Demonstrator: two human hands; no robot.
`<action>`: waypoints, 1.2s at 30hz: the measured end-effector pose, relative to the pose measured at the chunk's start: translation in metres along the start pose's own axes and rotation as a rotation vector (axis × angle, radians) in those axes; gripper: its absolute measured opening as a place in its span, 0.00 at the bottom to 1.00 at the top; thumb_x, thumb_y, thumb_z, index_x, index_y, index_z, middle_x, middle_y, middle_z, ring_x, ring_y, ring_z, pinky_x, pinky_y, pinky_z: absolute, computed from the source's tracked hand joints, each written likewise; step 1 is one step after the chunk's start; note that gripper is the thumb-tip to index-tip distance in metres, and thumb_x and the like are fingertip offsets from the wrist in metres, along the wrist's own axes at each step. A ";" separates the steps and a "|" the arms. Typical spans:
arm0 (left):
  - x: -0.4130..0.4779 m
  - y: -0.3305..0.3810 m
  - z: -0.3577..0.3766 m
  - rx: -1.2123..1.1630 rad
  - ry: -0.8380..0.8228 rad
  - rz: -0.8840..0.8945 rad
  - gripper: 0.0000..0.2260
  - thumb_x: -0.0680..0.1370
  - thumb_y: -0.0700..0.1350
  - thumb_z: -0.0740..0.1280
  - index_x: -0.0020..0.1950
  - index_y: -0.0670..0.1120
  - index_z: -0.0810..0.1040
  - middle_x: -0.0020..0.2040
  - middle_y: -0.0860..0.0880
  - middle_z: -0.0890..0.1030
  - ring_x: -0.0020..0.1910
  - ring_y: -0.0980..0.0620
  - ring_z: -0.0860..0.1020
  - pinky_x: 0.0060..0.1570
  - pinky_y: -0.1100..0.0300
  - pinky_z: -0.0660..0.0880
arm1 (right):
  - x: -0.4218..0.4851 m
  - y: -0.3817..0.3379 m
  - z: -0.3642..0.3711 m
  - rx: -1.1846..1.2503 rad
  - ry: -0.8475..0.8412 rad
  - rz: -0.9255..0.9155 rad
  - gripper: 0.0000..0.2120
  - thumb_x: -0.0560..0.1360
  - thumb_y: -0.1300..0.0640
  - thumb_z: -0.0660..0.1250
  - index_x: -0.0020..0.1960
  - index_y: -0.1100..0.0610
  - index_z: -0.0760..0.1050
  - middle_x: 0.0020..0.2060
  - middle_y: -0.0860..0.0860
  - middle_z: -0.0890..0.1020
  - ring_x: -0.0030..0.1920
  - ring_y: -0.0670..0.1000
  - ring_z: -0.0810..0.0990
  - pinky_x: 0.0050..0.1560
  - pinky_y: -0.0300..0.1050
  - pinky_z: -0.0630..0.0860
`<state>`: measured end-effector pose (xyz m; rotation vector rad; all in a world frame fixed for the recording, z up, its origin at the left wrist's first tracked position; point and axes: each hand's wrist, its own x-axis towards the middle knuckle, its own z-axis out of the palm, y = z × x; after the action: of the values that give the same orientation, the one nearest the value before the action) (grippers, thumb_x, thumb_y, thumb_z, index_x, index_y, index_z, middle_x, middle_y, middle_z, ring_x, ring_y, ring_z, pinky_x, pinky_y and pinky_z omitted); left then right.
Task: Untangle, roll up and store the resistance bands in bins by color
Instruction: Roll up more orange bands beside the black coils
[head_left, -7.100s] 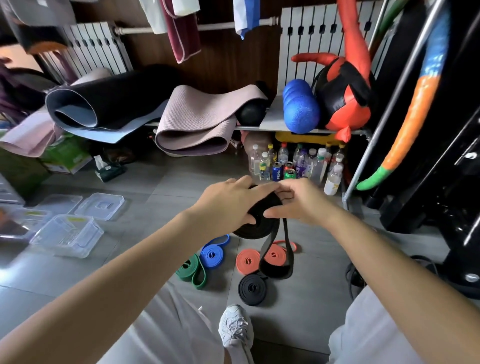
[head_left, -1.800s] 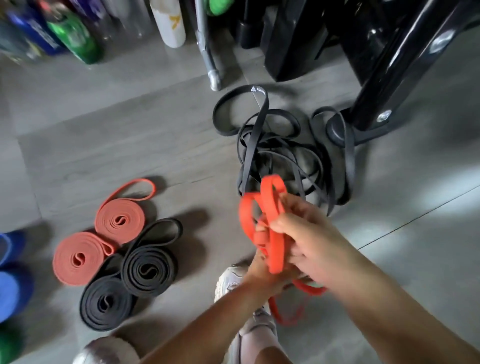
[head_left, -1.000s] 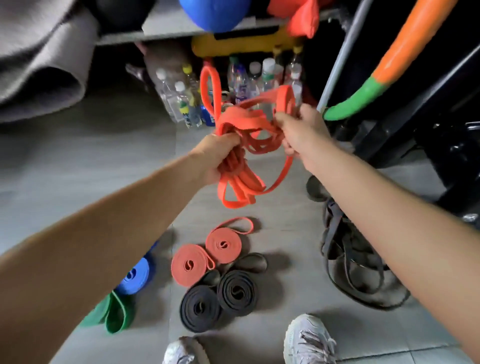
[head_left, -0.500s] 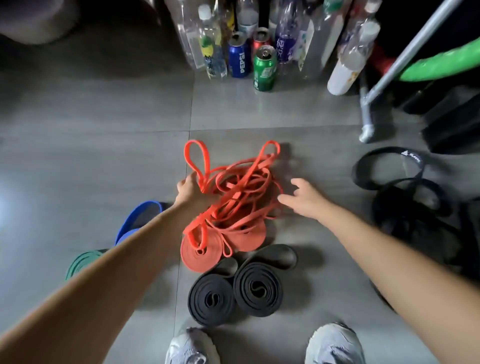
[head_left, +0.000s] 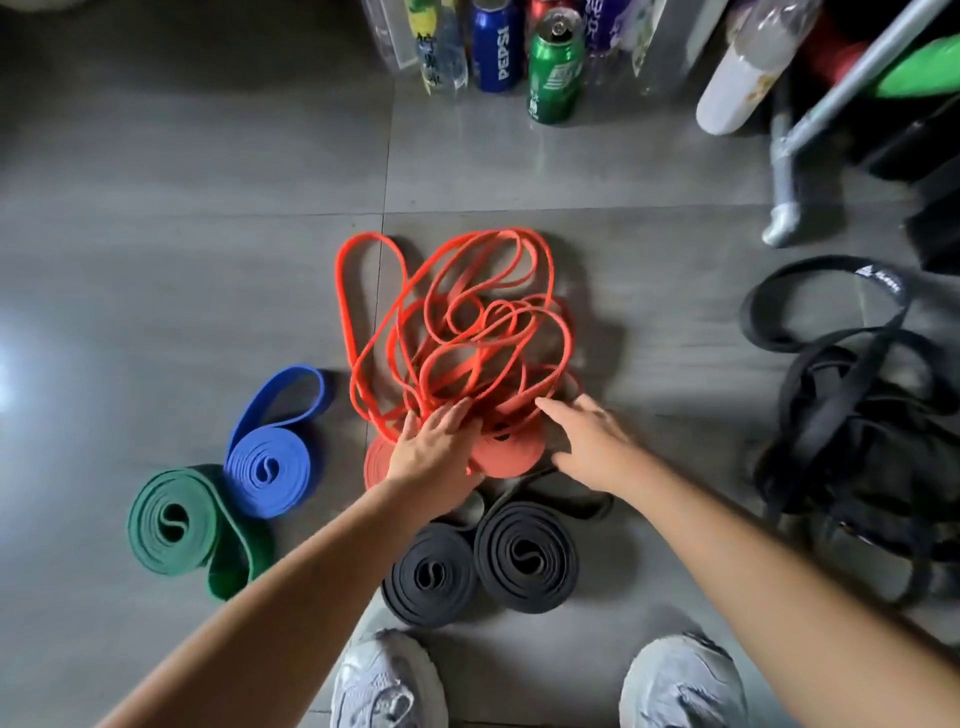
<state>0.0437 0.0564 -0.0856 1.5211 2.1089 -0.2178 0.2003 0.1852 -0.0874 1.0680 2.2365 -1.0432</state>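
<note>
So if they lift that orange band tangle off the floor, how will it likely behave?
Probably floppy: the orange band tangle lies in loose, thin loops sprawled on the floor, so it should sag and dangle. Likely light, since the strips look narrow. Trailing loops might snag the rolled orange bands it partly covers, under the left hand.

On the grey floor, the left hand and right hand rest straight-fingered on the near edge of a tangled orange bands heap overlapping orange rolls, beside black rolls, a blue roll and a green roll.
</note>
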 end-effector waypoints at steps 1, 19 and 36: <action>0.001 -0.002 0.002 0.018 0.000 -0.005 0.24 0.74 0.50 0.66 0.70 0.52 0.67 0.74 0.50 0.62 0.73 0.49 0.60 0.71 0.49 0.55 | -0.001 0.000 0.001 -0.008 -0.052 0.013 0.33 0.74 0.58 0.66 0.75 0.46 0.57 0.70 0.57 0.63 0.70 0.59 0.65 0.67 0.51 0.66; -0.026 0.004 -0.161 -0.534 0.330 -0.013 0.06 0.73 0.40 0.68 0.49 0.42 0.78 0.43 0.49 0.77 0.44 0.48 0.75 0.41 0.61 0.66 | -0.018 -0.072 -0.090 0.209 0.520 -0.229 0.03 0.70 0.62 0.69 0.44 0.58 0.80 0.40 0.52 0.77 0.44 0.59 0.79 0.44 0.48 0.71; -0.189 0.079 -0.414 -1.490 0.650 0.290 0.05 0.77 0.34 0.65 0.51 0.37 0.78 0.43 0.39 0.78 0.41 0.48 0.79 0.51 0.53 0.79 | -0.185 -0.224 -0.240 0.350 0.480 -0.486 0.05 0.70 0.60 0.73 0.38 0.53 0.78 0.33 0.47 0.79 0.35 0.43 0.77 0.37 0.28 0.69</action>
<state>0.0273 0.1010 0.3733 0.8632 1.5273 1.7185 0.1154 0.1959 0.2796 1.0126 2.8687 -1.5583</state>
